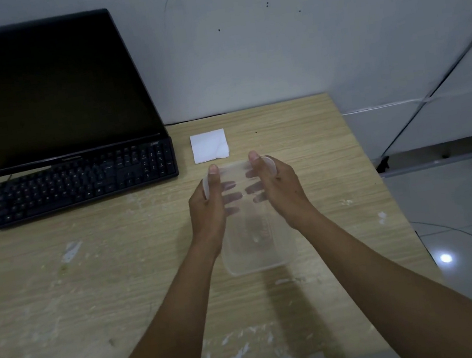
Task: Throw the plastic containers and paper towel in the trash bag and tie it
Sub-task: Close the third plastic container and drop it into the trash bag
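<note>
Both my hands hold a clear plastic lid (pixel 237 175) over the desk, thumbs on top and fingers showing through from below. My left hand (pixel 206 204) grips its left end and my right hand (pixel 279 187) grips its right end. Just below the lid, a clear rectangular plastic container (pixel 254 249) rests on the desk between my wrists. A white folded paper towel (pixel 210 146) lies flat on the desk beyond my hands. No trash bag is in view.
A black keyboard (pixel 85 183) and a dark monitor (pixel 41 94) stand at the back left of the wooden desk (pixel 92 292). The desk's right edge drops to a tiled floor (pixel 464 221). A grey wall rises behind.
</note>
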